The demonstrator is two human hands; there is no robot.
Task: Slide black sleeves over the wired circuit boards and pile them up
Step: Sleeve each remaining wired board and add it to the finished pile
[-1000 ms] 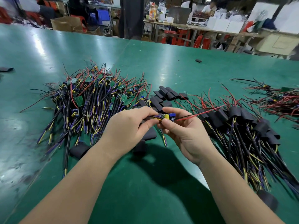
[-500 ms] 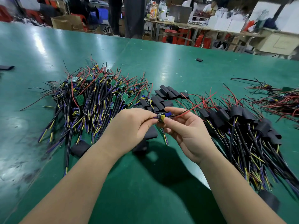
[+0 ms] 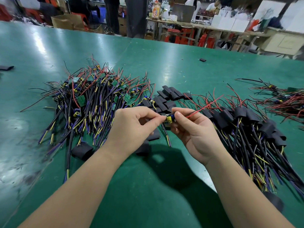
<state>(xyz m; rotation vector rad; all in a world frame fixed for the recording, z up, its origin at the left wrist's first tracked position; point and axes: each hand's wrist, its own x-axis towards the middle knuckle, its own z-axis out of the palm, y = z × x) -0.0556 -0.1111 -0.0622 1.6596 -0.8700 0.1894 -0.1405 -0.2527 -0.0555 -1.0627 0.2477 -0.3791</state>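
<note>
Between both hands, above the green table [image 3: 148, 186], I hold one wired circuit board [image 3: 169, 118] with a yellow and a blue part. My left hand [image 3: 133, 129] pinches its left end; whether a sleeve sits under those fingers is hidden. My right hand [image 3: 195, 132] pinches the right end, where red and black wires [image 3: 205, 106] stick out up and right. Its black cable [image 3: 167, 135] hangs down. A heap of bare wired boards [image 3: 92, 102] lies at left. Loose black sleeves [image 3: 169, 96] lie behind my hands. Sleeved boards [image 3: 250, 129] are piled at right.
Single black sleeves lie near the left pile [image 3: 82, 150], at the far left edge [image 3: 6, 67], far back [image 3: 202, 60] and by my right forearm [image 3: 273, 201]. Another wire bundle [image 3: 284, 99] sits at far right. Benches, boxes and people fill the background.
Both hands have drawn slightly closer over the board, whose exposed part between the fingers is shorter. The piles have not moved.
</note>
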